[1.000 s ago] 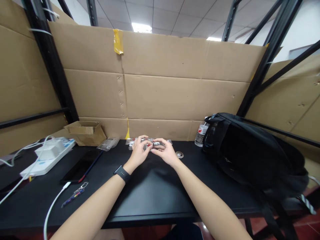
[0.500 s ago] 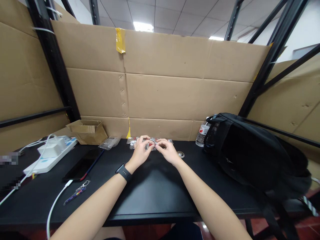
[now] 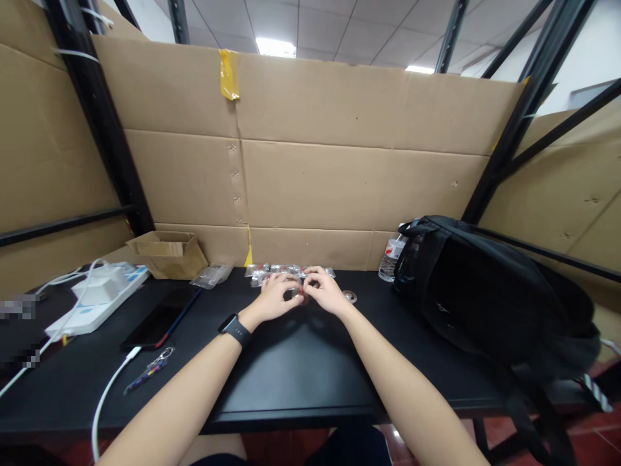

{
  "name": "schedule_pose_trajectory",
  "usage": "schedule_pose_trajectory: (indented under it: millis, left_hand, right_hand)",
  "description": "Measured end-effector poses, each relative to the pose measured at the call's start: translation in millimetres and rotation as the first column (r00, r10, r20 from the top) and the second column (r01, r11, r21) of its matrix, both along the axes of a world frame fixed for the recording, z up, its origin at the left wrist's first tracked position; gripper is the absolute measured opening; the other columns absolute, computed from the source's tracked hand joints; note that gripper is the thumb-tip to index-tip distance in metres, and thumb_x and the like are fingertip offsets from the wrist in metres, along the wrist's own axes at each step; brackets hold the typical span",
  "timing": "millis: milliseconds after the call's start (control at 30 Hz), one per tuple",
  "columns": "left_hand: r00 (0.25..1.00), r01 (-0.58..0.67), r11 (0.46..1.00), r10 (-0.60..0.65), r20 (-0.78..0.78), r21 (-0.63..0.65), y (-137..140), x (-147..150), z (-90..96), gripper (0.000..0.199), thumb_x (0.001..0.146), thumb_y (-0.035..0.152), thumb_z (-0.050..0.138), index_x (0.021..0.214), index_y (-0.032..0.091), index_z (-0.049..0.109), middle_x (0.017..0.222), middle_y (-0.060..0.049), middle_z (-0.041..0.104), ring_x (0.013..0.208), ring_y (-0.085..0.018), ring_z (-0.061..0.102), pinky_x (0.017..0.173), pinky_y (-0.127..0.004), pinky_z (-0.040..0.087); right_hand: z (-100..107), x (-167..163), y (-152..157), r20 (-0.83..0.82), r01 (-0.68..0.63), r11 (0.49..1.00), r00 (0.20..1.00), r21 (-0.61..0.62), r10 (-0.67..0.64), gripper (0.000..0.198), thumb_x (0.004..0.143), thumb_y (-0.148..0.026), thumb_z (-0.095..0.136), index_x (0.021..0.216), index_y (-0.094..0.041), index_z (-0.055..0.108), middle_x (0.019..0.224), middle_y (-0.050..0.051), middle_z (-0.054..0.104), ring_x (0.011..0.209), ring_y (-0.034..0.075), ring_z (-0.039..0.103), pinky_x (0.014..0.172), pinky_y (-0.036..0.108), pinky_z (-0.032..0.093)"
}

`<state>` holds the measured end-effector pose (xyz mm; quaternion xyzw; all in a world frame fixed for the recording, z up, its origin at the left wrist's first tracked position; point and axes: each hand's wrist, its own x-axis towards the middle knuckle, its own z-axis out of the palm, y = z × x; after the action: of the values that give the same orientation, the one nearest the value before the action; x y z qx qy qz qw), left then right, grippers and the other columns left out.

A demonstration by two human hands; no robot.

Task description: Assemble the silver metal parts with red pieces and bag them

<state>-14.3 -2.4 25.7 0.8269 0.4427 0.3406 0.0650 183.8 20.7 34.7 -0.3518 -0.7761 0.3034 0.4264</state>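
In the middle of the black table, my left hand (image 3: 276,299) and my right hand (image 3: 326,294) meet fingertip to fingertip. Between them is a small shiny, clear-looking piece with red on it (image 3: 301,295). The fingers of both hands pinch it, and they hide most of its shape. Just behind the hands lie several small clear plastic packets (image 3: 259,269) with silvery and red contents, in rows along the cardboard wall. Close to the right hand's outer side, a small roll of clear tape (image 3: 350,296) lies flat.
On the right are a black backpack (image 3: 495,304) and a water bottle (image 3: 389,260). Leftward stand an open cardboard box (image 3: 169,259), clear plastic bags (image 3: 212,276), a phone (image 3: 158,322) on a white cable, a keychain (image 3: 147,375) and a power strip (image 3: 82,317). Cardboard (image 3: 310,188) closes the back.
Both hands have come slightly nearer with the small red-marked piece, uncovering more of the packets behind. The left hand has turned more palm-down. The camera view has shifted a little.
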Motion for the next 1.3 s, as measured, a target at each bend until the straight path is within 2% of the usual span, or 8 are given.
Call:
schedule_pose_trajectory:
  millis: [233, 400, 467, 567, 733, 900, 1100, 1300]
  left_hand:
    - [0.999, 0.049, 0.998, -0.05, -0.004, -0.024, 13, -34, 16.0, 0.032, 0.097, 0.04, 0.047, 0.106, 0.027, 0.074, 0.113, -0.006, 0.071, 0.11, -0.023, 0.061, 0.103, -0.039, 0.042]
    - [0.981, 0.051, 0.952, -0.104, -0.164, -0.301, 17, -72, 21.4, 0.013, 0.073, 0.037, 0.074, 0.081, 0.028, 0.078, 0.095, -0.002, 0.076, 0.098, -0.024, 0.066, 0.094, -0.031, 0.046]
    - [0.98, 0.06, 0.915, -0.13, -0.152, -0.399, 19, -81, 17.3, 0.02, 0.068, 0.039, 0.077, 0.084, 0.027, 0.078, 0.092, -0.002, 0.077, 0.091, -0.023, 0.068, 0.087, -0.028, 0.048]
    - [0.983, 0.083, 0.881, -0.15, -0.109, -0.465, 22, -90, 11.3, 0.031, 0.063, 0.04, 0.079, 0.09, 0.024, 0.078, 0.093, -0.002, 0.077, 0.087, -0.022, 0.069, 0.08, -0.026, 0.049]
    - [0.974, 0.075, 0.869, -0.169, -0.152, -0.488, 24, -94, 10.8, 0.026, 0.06, 0.034, 0.079, 0.085, 0.025, 0.078, 0.088, 0.0, 0.076, 0.082, -0.02, 0.069, 0.074, -0.024, 0.049]
    - [0.961, 0.025, 0.86, -0.161, -0.226, -0.51, 23, -86, 11.5, 0.016, 0.063, 0.032, 0.078, 0.077, 0.025, 0.079, 0.077, 0.0, 0.076, 0.072, -0.019, 0.069, 0.071, -0.024, 0.048]
    - [0.978, 0.109, 0.874, -0.18, -0.107, -0.473, 20, -82, 14.1, 0.022, 0.064, 0.043, 0.079, 0.072, 0.023, 0.075, 0.073, -0.001, 0.074, 0.072, -0.019, 0.068, 0.074, -0.025, 0.049]
    - [0.984, 0.164, 0.93, -0.179, -0.014, -0.329, 12, -72, 24.1, 0.022, 0.084, 0.044, 0.064, 0.084, 0.022, 0.067, 0.085, -0.001, 0.073, 0.082, -0.018, 0.067, 0.08, -0.026, 0.047]
  right_hand:
    - [-4, 9, 5, 0.208, 0.062, 0.99, 0.974, 0.128, -0.087, 0.008, 0.075, -0.016, 0.069, 0.067, -0.018, 0.069, 0.114, 0.007, 0.061, 0.111, 0.023, 0.058, 0.098, 0.037, 0.042]
    - [-4, 21, 9, 0.403, -0.039, 0.992, 0.915, 0.124, -0.014, 0.009, 0.08, -0.016, 0.064, 0.074, -0.019, 0.07, 0.081, 0.003, 0.068, 0.079, 0.017, 0.062, 0.079, 0.029, 0.046]
    - [-2, 31, 13, 0.442, 0.008, 0.992, 0.895, 0.123, -0.062, 0.006, 0.082, -0.02, 0.066, 0.084, -0.019, 0.071, 0.085, 0.003, 0.07, 0.079, 0.018, 0.063, 0.076, 0.029, 0.045]
    - [1, 55, 20, 0.543, 0.134, 0.983, 0.82, 0.127, -0.182, 0.024, 0.074, -0.022, 0.075, 0.098, -0.02, 0.072, 0.104, 0.008, 0.069, 0.095, 0.022, 0.063, 0.082, 0.03, 0.046]
    - [6, 93, 28, 0.732, 0.3, 0.954, 0.654, -0.016, -0.193, 0.057, 0.057, -0.019, 0.085, 0.112, -0.02, 0.071, 0.109, 0.01, 0.068, 0.091, 0.023, 0.065, 0.078, 0.028, 0.048]
    - [5, 105, 32, 0.727, 0.336, 0.941, 0.658, -0.05, -0.196, 0.05, 0.058, -0.013, 0.08, 0.107, -0.019, 0.073, 0.097, 0.006, 0.073, 0.081, 0.019, 0.067, 0.071, 0.025, 0.047]
    - [5, 108, 32, 0.715, 0.366, 0.929, 0.662, -0.047, -0.225, 0.041, 0.06, -0.015, 0.079, 0.1, -0.02, 0.074, 0.092, 0.005, 0.074, 0.076, 0.017, 0.067, 0.066, 0.023, 0.046]
    - [9, 103, 28, 0.626, 0.369, 0.929, 0.723, 0.008, -0.292, 0.041, 0.063, -0.017, 0.077, 0.103, -0.02, 0.072, 0.094, 0.006, 0.073, 0.078, 0.018, 0.067, 0.068, 0.025, 0.047]
